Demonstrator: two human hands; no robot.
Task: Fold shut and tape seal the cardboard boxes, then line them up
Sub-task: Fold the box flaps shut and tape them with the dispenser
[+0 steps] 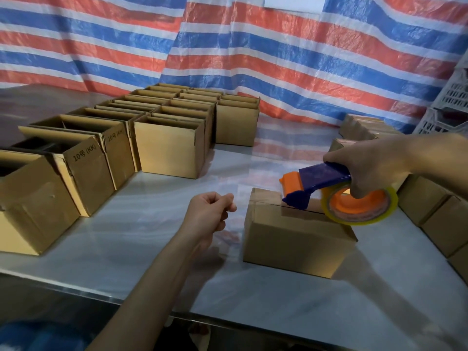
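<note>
Dim, warm indoor light. Soft glare and tarpaulin (278, 59) stripes reflected on glossy surface (126, 224). Soft shadow cast beside closed box (291, 239). Tape dispenser (324, 173) slightly motion-blurred. Edges bent by wide-angle lens; bottom-left corner defocused.

The bench (152, 224), pale and glossy with a marbled sheen, carries open cardboard boxes (169, 148) in rows across its left and back, one closed box (296, 239) standing alone near the front right, and a line of closed boxes (430, 211) along its right edge.
</note>
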